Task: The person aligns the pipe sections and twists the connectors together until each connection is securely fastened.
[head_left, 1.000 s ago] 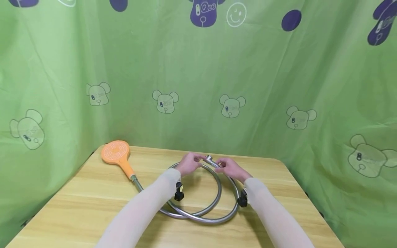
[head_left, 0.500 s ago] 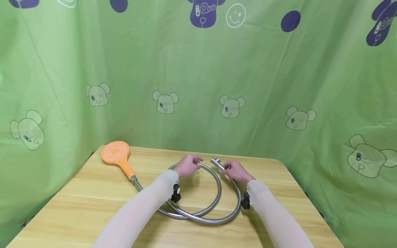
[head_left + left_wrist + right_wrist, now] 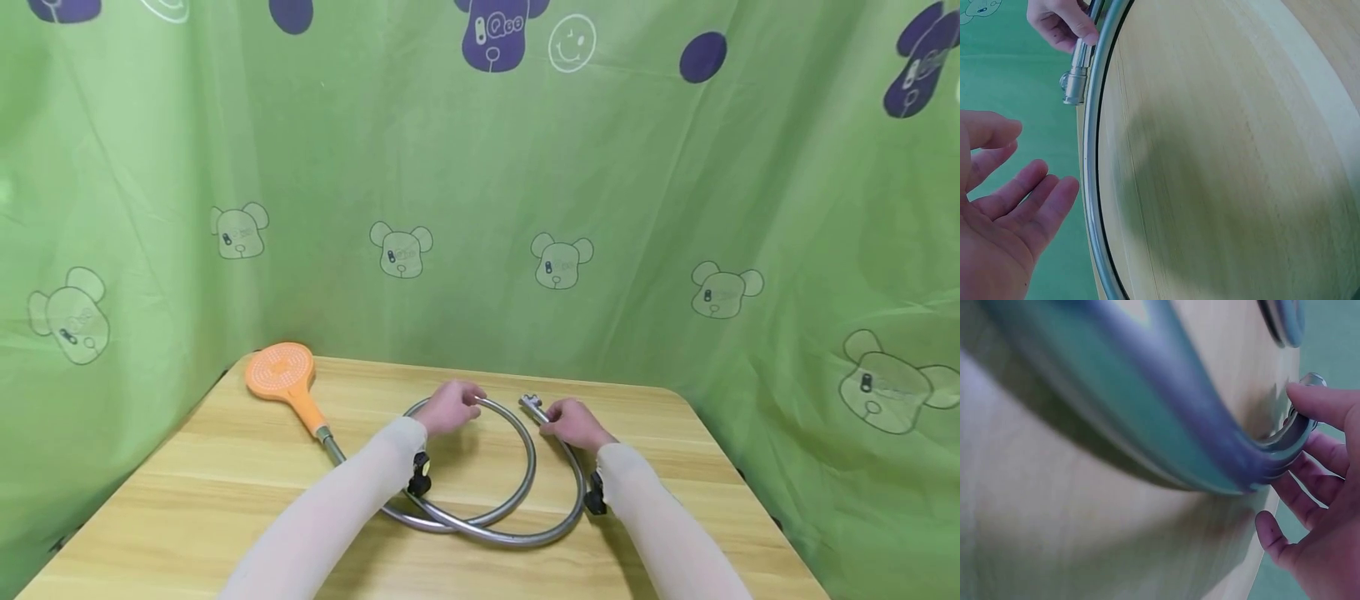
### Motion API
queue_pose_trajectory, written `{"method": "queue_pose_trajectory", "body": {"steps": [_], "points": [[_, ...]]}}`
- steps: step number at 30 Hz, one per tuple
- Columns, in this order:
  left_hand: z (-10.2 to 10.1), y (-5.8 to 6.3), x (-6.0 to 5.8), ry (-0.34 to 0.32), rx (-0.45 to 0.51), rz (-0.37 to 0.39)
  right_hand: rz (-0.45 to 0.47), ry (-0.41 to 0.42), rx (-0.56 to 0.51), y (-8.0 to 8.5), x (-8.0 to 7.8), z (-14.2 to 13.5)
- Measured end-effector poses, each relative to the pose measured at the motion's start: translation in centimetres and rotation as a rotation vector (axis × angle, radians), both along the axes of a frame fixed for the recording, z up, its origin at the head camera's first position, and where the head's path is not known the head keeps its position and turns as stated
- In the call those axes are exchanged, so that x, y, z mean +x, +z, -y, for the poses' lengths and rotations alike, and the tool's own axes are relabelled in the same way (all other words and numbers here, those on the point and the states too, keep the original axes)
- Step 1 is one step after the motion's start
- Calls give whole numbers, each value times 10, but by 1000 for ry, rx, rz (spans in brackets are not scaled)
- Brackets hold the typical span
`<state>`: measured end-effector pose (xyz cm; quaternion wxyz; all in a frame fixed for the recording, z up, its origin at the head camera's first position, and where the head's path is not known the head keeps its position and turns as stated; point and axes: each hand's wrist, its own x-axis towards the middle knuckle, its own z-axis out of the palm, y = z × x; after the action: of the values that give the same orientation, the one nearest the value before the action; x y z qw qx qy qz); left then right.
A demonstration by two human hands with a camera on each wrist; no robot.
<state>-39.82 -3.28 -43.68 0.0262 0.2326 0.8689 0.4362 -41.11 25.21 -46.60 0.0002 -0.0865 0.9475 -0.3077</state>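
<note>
A silver shower hose [image 3: 534, 467] lies looped on the wooden table, crossing itself near the front. Its left end joins an orange shower head [image 3: 280, 372] lying face up at the table's back left. My right hand [image 3: 576, 423] pinches the hose near its other end between thumb and fingers; a metal fitting [image 3: 1075, 86] sticks out beyond the fingertips. My left hand [image 3: 450, 408] hovers over the back of the loop. In the left wrist view its fingers [image 3: 1054, 206] are spread loosely beside the hose, holding nothing.
The wooden table [image 3: 187, 492] has its back edge close to a green curtain [image 3: 480, 167] printed with bear heads, which also hangs along both sides. Black wrist cameras [image 3: 420, 477] hang below both sleeves.
My left hand has let go near the fitting and drawn back left. My right hand has carried the hose end to the right and lower, toward me. The shower head stays put.
</note>
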Motion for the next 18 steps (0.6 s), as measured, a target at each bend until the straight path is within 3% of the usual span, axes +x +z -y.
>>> {"method": "queue_pose_trajectory", "body": {"steps": [9, 18], "points": [[-5, 1, -1, -9, -28, -22, -6, -51, 87, -1, -2, -8], [-5, 3, 3, 6, -60, -33, -22, -42, 104, -2, -3, -12]]}}
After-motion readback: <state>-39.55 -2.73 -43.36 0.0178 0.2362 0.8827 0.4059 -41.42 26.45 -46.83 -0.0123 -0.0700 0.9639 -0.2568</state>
